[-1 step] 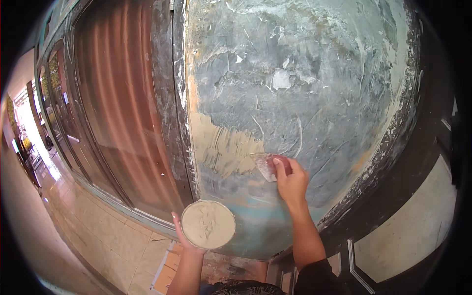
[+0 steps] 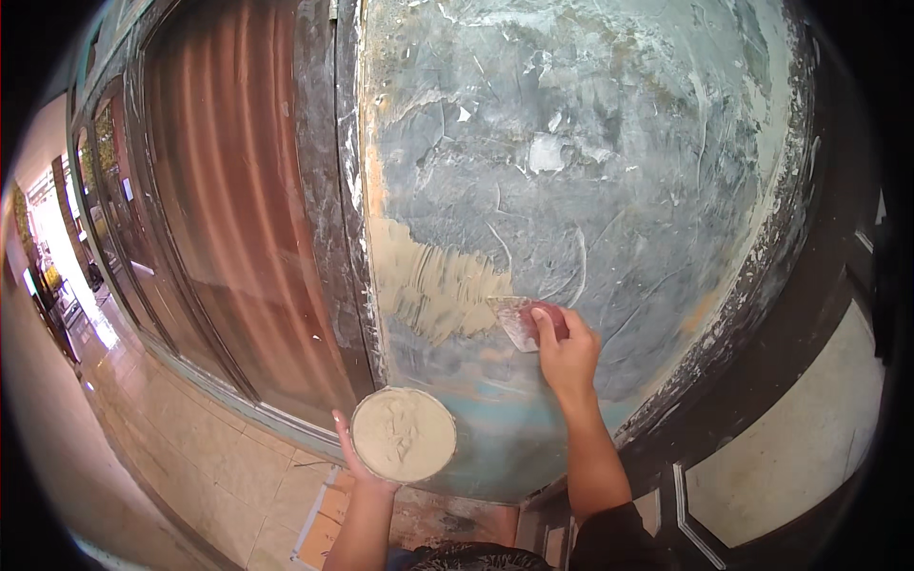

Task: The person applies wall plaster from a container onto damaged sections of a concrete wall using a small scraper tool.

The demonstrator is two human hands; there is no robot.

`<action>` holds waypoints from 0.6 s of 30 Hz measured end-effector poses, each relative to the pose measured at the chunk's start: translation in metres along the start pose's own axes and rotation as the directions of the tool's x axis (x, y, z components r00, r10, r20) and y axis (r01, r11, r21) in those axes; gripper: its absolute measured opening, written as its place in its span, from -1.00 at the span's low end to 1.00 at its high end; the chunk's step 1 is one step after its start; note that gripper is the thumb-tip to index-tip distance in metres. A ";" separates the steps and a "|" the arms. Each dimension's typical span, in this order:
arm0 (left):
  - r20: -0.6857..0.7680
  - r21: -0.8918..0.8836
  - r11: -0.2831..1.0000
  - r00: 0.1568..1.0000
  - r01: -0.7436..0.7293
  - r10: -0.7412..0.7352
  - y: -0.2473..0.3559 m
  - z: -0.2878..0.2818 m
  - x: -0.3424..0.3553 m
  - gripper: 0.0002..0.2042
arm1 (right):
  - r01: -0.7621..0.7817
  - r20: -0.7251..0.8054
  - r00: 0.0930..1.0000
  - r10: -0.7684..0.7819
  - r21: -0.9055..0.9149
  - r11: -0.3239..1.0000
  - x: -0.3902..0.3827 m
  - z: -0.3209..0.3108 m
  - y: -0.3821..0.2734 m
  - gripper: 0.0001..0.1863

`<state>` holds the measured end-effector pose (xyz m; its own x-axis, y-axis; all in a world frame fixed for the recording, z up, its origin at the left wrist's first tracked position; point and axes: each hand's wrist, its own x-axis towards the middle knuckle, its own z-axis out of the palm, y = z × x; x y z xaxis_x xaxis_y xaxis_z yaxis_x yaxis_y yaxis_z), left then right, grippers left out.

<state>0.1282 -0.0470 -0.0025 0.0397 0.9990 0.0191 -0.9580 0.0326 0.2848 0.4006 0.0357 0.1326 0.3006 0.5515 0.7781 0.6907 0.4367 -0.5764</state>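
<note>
My right hand point(image 2: 569, 357) pinches a reddish putty scraper point(image 2: 517, 324), thumb on its near face. Pale putty coats part of the blade, whose edge lies at the right border of a beige putty patch point(image 2: 433, 285) with ridged streaks. That patch sits on a grey, scuffed wall panel point(image 2: 619, 219). Lower left, my left hand point(image 2: 358, 466) supports a round tub of putty point(image 2: 404, 435) from its side and underneath; most of the fingers are hidden behind it. The tub's beige surface is smooth with a rough hollow in the middle.
Left of the panel stands a dark-framed window point(image 2: 228, 209) with a reddish-brown curtain behind the glass. A tiled floor point(image 2: 228, 466) runs along below, with a piece of cardboard point(image 2: 324, 519) on it. To the right is dark framing point(image 2: 752, 457) around pale panels.
My right hand and the scraper have shifted very slightly to the right. The left hand and the tub look unmoved.
</note>
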 end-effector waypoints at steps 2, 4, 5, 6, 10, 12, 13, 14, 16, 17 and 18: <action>-0.011 0.005 1.000 1.000 -0.018 0.018 0.000 0.001 0.001 -0.12 | 0.026 0.015 1.000 -0.026 -0.002 1.000 -0.010 0.000 0.002 -0.76; 0.004 -0.006 1.000 1.000 0.019 -0.019 0.001 -0.003 0.001 -0.13 | 0.004 0.117 0.993 -0.009 0.037 0.999 -0.028 0.008 0.001 -0.75; 0.009 -0.006 1.000 1.000 0.029 -0.029 -0.001 0.000 0.001 -0.13 | 0.055 0.124 0.991 -0.055 0.009 0.998 -0.035 0.015 0.010 -0.73; 0.025 0.004 0.999 0.999 0.037 -0.037 -0.003 0.007 0.001 -0.12 | 0.053 0.117 0.992 -0.053 0.001 0.999 -0.039 0.016 0.017 -0.73; -0.002 0.022 0.999 0.999 0.046 -0.046 -0.006 0.005 0.004 -0.11 | 0.088 0.186 0.981 -0.063 -0.131 0.988 -0.030 0.022 0.014 -0.72; 0.017 0.012 0.999 0.999 0.049 -0.049 -0.004 -0.006 0.008 -0.10 | 0.109 0.095 0.991 -0.097 -0.129 0.986 -0.014 0.019 0.007 -0.70; 0.043 0.000 0.997 0.997 0.072 -0.072 -0.007 -0.006 0.011 -0.10 | 0.097 0.063 0.994 -0.092 -0.090 0.991 -0.002 0.010 0.002 -0.70; 0.044 0.000 0.997 0.996 0.072 -0.072 -0.007 -0.005 0.011 -0.10 | 0.098 0.062 0.994 -0.092 -0.091 0.991 0.006 0.006 -0.002 -0.70; 0.068 0.000 0.996 0.994 0.088 -0.087 -0.006 0.001 0.009 -0.09 | 0.003 -0.006 1.000 -0.003 -0.012 1.000 0.019 -0.003 -0.010 -0.71; 0.072 0.000 0.996 0.994 0.088 -0.088 -0.006 0.002 0.011 -0.09 | -0.044 -0.025 0.999 0.045 0.061 0.997 0.024 -0.010 -0.017 -0.71; 0.026 -0.011 0.997 0.997 0.078 -0.078 -0.006 0.003 0.012 -0.09 | -0.041 -0.027 0.999 0.043 0.062 0.997 0.025 -0.013 -0.017 -0.71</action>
<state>0.1353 -0.0357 -0.0011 0.1213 0.9924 0.0220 -0.9552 0.1106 0.2744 0.4048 0.0329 0.1650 0.3474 0.5503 0.7593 0.6356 0.4571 -0.6221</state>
